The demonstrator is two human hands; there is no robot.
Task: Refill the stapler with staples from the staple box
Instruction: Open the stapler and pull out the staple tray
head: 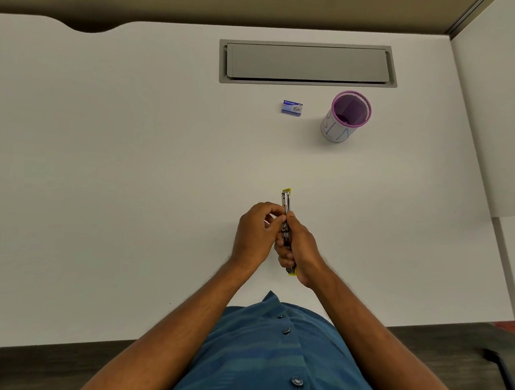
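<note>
Both hands meet over the white tabletop [132, 157], just in front of the person's body, and they hold the stapler [286, 201] between them. The right hand [299, 250] has its fingers curled around the near part of the stapler, where a yellow end shows under the palm. The left hand [255, 232] pinches the metal middle part with the fingertips, and its other fingers are bent. The far end of the stapler, with a yellow tip, points away from the hands. I cannot tell if the stapler is opened. The staple box [292, 108], small and blue, lies closed on the tabletop well beyond the hands, a little to the right. Farther right of it stands a purple mesh cup [345, 117]. Beyond both is a grey cable hatch [308, 64].
</note>
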